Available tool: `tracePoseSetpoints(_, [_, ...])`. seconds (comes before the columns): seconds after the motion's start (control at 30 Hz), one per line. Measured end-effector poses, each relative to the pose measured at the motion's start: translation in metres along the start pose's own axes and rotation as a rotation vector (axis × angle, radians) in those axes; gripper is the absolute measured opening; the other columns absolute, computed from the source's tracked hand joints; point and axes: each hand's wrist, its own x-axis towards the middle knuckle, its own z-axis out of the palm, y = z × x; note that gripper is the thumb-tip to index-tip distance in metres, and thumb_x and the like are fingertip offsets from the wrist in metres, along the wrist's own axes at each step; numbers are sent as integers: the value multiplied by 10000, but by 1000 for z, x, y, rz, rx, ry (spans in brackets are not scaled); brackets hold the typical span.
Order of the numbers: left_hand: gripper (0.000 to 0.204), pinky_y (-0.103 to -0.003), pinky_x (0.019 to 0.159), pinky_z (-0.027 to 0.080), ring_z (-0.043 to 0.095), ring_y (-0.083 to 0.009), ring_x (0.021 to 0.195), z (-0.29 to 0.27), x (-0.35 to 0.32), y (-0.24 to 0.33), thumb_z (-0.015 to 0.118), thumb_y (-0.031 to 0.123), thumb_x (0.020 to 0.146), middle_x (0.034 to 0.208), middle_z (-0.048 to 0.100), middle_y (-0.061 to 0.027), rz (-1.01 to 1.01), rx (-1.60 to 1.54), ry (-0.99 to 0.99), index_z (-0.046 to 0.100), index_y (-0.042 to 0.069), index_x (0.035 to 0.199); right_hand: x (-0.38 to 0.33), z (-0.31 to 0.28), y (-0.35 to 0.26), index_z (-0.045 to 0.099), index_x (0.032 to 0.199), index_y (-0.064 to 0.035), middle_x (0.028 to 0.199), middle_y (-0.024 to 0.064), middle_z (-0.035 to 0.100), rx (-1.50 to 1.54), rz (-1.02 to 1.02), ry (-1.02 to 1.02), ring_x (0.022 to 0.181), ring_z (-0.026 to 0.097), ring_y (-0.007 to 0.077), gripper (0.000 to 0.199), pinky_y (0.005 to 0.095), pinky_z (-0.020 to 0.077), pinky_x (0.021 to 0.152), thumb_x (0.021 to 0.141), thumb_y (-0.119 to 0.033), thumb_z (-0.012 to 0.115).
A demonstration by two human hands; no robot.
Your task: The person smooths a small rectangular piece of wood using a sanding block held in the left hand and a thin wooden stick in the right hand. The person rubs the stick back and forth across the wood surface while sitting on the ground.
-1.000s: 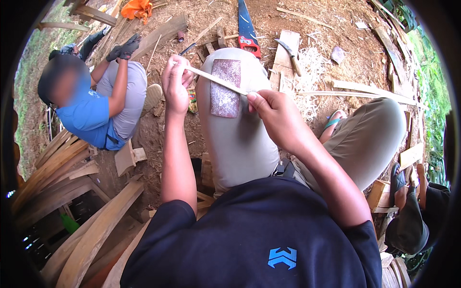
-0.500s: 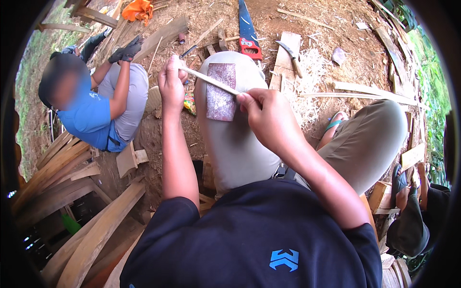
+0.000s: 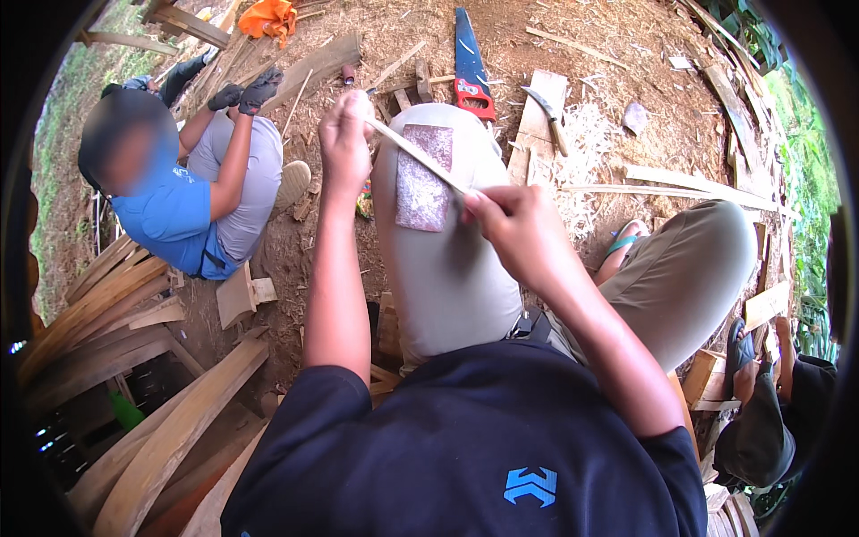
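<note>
A thin pale wooden stick (image 3: 413, 157) runs slantwise between my two hands, across a reddish-brown sheet of sandpaper (image 3: 422, 204) dusted with white. The sheet lies flat on my trousered left knee (image 3: 447, 268). At the stick's far left end, my left hand (image 3: 345, 143) is closed round it. My right hand (image 3: 521, 231) pinches the nearer end between thumb and fingers, just right of the sandpaper. Whether the stick presses on the sheet cannot be told.
Beyond my knee lie a red-handled saw (image 3: 472, 76) and a knife (image 3: 548, 116) on a board (image 3: 535, 143). Wood shavings (image 3: 583, 148) cover the ground. A person in blue (image 3: 174, 210) sits at left, above curved timbers (image 3: 183, 438). Another person's leg (image 3: 756, 438) shows at lower right.
Both hands and the stick have shifted to the right over the sandpaper, the right end coming slightly nearer me. The view has moved slightly. Both hands keep their hold.
</note>
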Motion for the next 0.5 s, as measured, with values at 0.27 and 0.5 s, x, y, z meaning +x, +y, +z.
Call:
tracePoseSetpoints(0.27, [333, -243, 567, 274, 338, -40, 625, -1, -11, -7, 508, 256, 1058, 691, 403, 68, 63, -8, -16, 535, 75, 780, -5, -1, 9, 748, 884, 11, 640, 101, 628, 51, 45, 20, 623, 582, 147, 322, 350, 478, 637, 977, -258, 597])
tracePoseSetpoints(0.5, [257, -203, 663, 354, 414, -19, 734, 12, -19, -2, 541, 235, 1044, 785, 474, 69, 98, 39, -117, 588, 43, 880, -15, -5, 32, 729, 841, -19, 598, -19, 496, 30, 61, 6, 543, 416, 61, 368, 278, 348, 523, 994, -321, 586])
